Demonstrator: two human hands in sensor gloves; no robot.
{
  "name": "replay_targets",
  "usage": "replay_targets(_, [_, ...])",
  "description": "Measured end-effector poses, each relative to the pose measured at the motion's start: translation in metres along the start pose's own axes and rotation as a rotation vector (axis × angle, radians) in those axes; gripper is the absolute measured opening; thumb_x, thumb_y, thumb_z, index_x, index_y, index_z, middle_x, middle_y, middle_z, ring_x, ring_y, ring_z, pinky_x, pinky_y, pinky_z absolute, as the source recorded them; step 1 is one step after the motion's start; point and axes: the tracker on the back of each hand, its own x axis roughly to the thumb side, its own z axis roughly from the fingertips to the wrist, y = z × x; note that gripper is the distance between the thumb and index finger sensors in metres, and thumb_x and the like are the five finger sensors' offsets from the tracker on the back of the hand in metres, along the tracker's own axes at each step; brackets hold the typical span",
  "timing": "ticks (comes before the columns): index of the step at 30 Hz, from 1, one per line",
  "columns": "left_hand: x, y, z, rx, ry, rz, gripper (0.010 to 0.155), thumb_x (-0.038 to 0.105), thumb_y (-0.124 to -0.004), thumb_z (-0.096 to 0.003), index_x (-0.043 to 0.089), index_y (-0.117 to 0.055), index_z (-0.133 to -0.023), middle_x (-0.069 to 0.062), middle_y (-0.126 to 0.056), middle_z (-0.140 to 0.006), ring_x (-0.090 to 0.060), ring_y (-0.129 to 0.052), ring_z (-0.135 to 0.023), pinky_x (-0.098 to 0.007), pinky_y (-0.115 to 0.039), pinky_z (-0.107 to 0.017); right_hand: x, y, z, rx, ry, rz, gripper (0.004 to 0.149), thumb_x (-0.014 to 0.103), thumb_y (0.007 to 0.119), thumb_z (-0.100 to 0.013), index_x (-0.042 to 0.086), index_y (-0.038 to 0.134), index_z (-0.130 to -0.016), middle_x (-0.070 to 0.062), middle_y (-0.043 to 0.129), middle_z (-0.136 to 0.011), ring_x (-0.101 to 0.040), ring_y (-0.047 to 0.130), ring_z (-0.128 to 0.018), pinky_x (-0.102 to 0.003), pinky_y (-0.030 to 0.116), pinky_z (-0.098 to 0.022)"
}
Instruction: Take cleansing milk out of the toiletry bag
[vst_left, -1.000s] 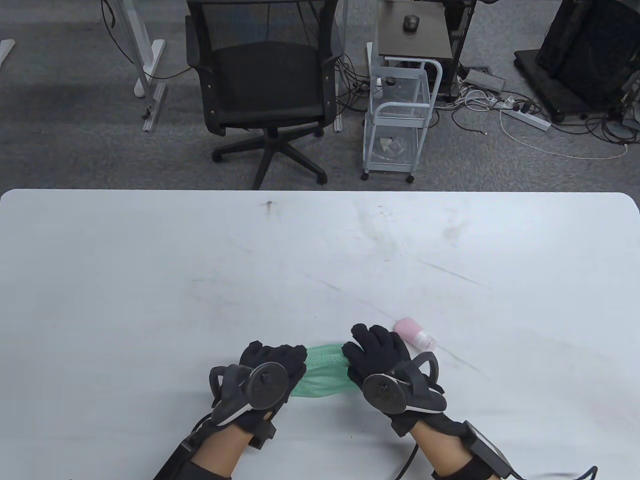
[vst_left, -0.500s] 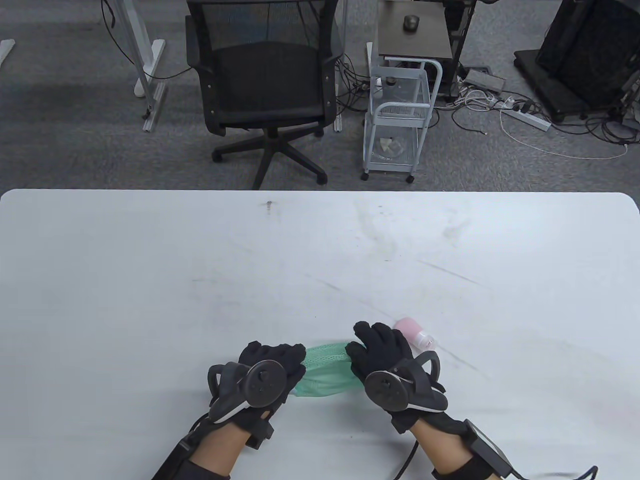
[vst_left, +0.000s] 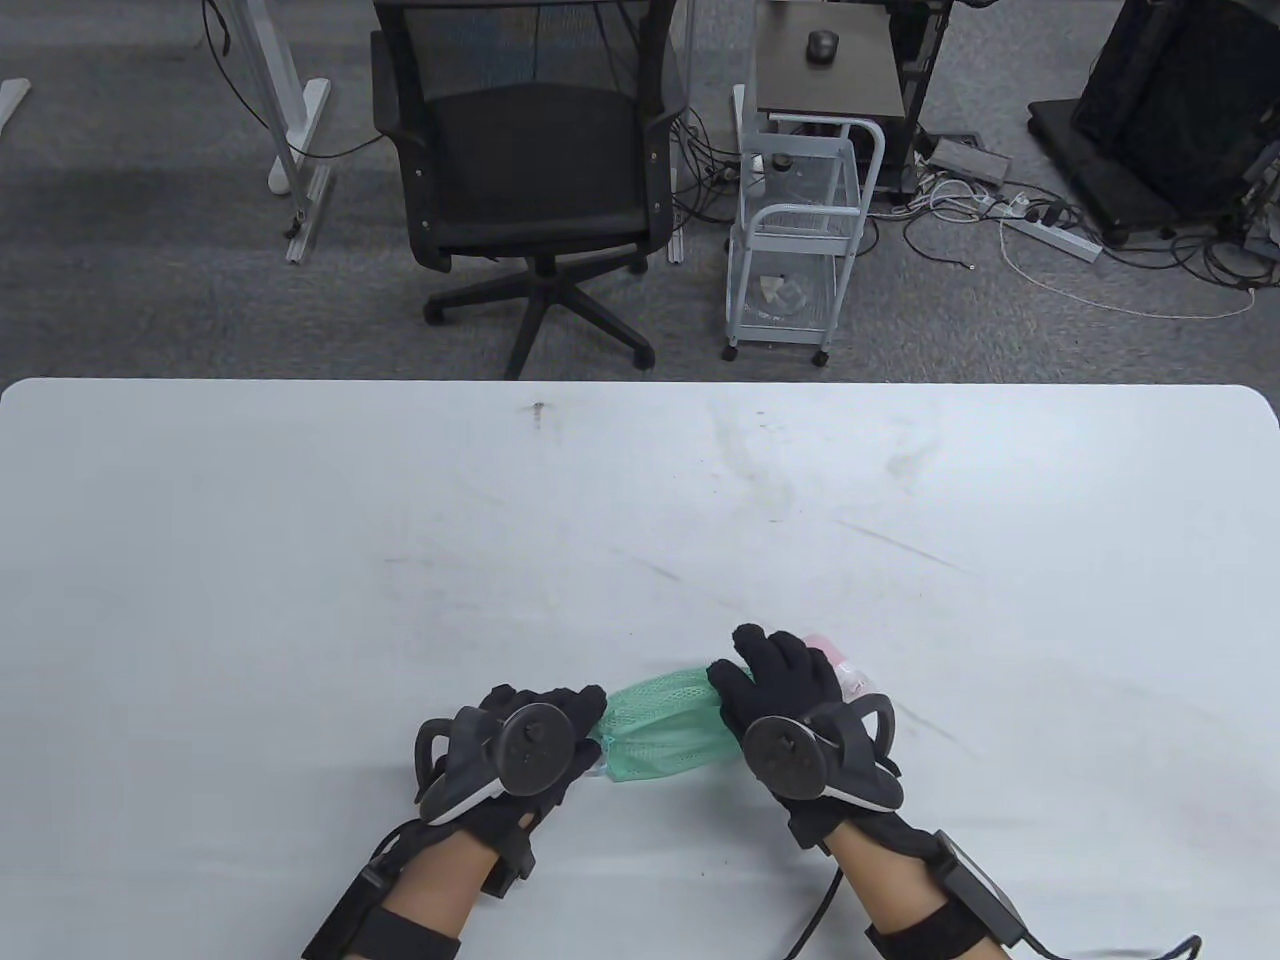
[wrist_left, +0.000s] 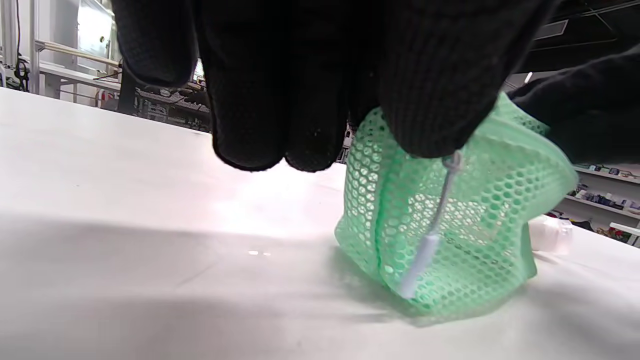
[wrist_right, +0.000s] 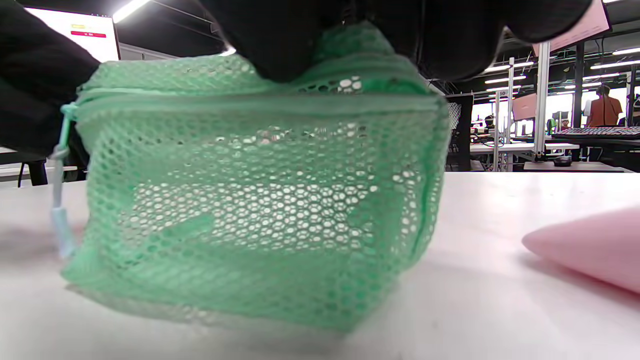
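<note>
A green mesh toiletry bag (vst_left: 663, 728) is held between both hands at the near edge of the white tabletop (vst_left: 300, 560), its underside resting on the surface. The bag's left end is gripped by the left hand (vst_left: 520, 745), with fingertips (wrist_left: 430, 100) closed on the top seam beside the zipper; a pale zipper pull (wrist_left: 425, 250) is seen hanging down the bag's end in the left wrist view. The bag's right end is gripped from above by the right hand (vst_left: 785, 700), its fingers (wrist_right: 280, 45) pressed onto the top edge. Both grips are therefore narrow and closed on the bag. The zipper line appears closed in the right wrist view, and through the mesh no contents can be made out.

The cleansing milk, a pink bottle (vst_left: 838, 668) with a clear cap (wrist_left: 550, 235), is lying on its side on the tabletop outside the bag, just beside the right hand and partly hidden behind it in the table view. Its pink body (wrist_right: 590, 250) is seen on the surface, apart from the bag.
</note>
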Motion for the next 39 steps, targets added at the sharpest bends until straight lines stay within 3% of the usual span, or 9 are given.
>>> replay_targets(16, [0.0,0.002,0.001,0.064,0.023,0.039,0.046,0.04,-0.093,-0.0453,0.027,-0.093,-0.089,-0.005,-0.105,-0.087,-0.035,-0.107,-0.073,-0.061,-0.072,-0.069,0.004,-0.004,0.002,-0.031,-0.009,0.016,0.05,0.028,0.084,-0.056,0.006,0.079,-0.1,-0.031,0.064,-0.113,-0.067,0.068,-0.09,-0.074,0.058,-0.063])
replay_targets(26, [-0.003,0.013,0.007,0.142,0.034,0.127,0.045,0.041,-0.093,-0.0456,0.026,-0.094,-0.088,-0.005,-0.106,-0.085,-0.035,-0.108,-0.071,-0.061,-0.073,-0.068,0.022,-0.027,0.017,-0.175,-0.073,0.007,0.049,0.031,0.087,-0.054,0.005,0.083,-0.095,-0.03,0.069,-0.11,-0.066,0.072,-0.088,-0.074,0.061,-0.062])
replay_targets(34, [0.001,0.019,0.013,0.185,0.042,0.22,0.045,0.042,-0.092,-0.0459,0.025,-0.094,-0.087,-0.006,-0.106,-0.083,-0.035,-0.109,-0.069,-0.06,-0.074,-0.067,0.053,-0.021,0.024,-0.133,-0.172,-0.017,0.048,0.034,0.088,-0.053,0.002,0.088,-0.089,-0.031,0.07,-0.109,-0.066,0.074,-0.087,-0.074,0.062,-0.061])
replay_targets(39, [0.003,0.019,0.014,0.186,0.032,0.25,0.044,0.042,-0.092,-0.0461,0.025,-0.094,-0.087,-0.006,-0.107,-0.083,-0.035,-0.109,-0.068,-0.06,-0.074,-0.067,0.063,-0.014,0.024,-0.107,-0.153,-0.057,0.054,0.036,0.088,-0.052,0.0,0.085,-0.092,-0.033,0.068,-0.11,-0.067,0.073,-0.086,-0.074,0.062,-0.06])
